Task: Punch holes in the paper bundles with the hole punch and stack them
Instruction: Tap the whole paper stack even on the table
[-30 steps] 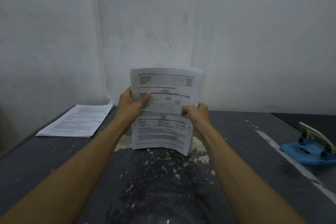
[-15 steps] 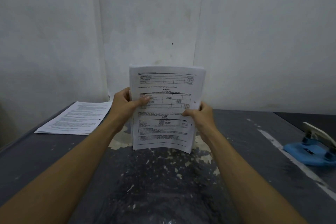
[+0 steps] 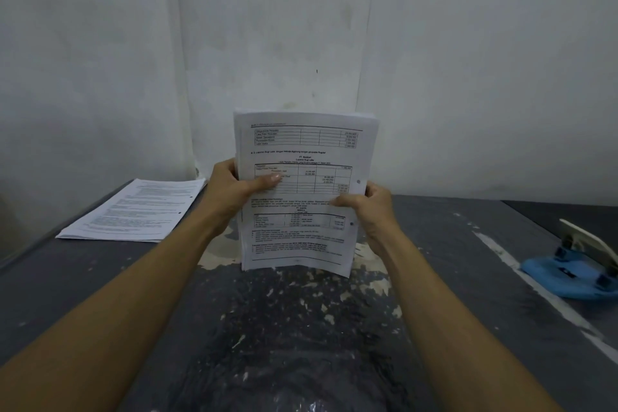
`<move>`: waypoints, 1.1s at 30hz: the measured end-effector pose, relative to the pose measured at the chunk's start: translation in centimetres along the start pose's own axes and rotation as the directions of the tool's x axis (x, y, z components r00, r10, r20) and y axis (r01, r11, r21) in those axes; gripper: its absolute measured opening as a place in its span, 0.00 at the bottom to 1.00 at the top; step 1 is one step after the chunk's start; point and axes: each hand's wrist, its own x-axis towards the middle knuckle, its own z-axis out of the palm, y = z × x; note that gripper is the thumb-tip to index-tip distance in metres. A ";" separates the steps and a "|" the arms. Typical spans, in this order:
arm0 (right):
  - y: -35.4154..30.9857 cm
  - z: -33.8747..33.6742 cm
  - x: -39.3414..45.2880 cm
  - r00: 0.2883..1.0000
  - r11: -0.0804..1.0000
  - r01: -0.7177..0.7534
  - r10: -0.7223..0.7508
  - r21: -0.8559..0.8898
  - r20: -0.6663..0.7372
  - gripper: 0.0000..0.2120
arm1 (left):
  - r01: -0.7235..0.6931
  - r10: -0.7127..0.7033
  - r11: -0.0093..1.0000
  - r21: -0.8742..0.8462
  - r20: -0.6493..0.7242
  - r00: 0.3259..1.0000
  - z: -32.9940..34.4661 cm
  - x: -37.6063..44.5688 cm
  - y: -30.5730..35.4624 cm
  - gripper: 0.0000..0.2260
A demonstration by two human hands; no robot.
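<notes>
Barely shifted since a moment ago, the paper bundle [image 3: 302, 192] stands upright on the table [image 3: 100, 278]. Its print is too blurred to read, and both hands' fingers behind the sheets are hidden. Left hand [image 3: 230, 192] and right hand [image 3: 373, 209] grip its side edges — thumbs across the front. Two punched holes sit just beside the right thumb. Left of the grip lies a flat paper stack [image 3: 133, 211]; far right, the blue hole punch [image 3: 575, 269] — partly cut off.
</notes>
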 end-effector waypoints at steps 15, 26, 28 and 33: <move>-0.6 1.7 0.2 0.989 0.989 -0.146 0.146 0.001 -0.018 0.12 | -0.040 0.038 0.999 -0.027 -0.050 0.998 0.8 -0.1 -0.5 0.14; 0.2 2.1 -0.1 0.985 0.994 -0.106 0.105 0.001 -0.134 0.10 | -0.045 0.042 0.999 -0.025 -0.098 0.994 1.4 -0.4 -0.8 0.13; 0.6 2.1 0.0 0.985 0.994 -0.106 0.104 -0.014 -0.137 0.10 | -0.034 0.030 0.999 -0.042 -0.099 0.995 1.3 -0.7 -1.3 0.13; 0.5 2.0 0.7 0.986 0.996 -0.088 0.091 0.027 -0.143 0.11 | -0.057 0.055 0.998 -0.029 -0.084 0.995 1.2 -0.4 -1.3 0.12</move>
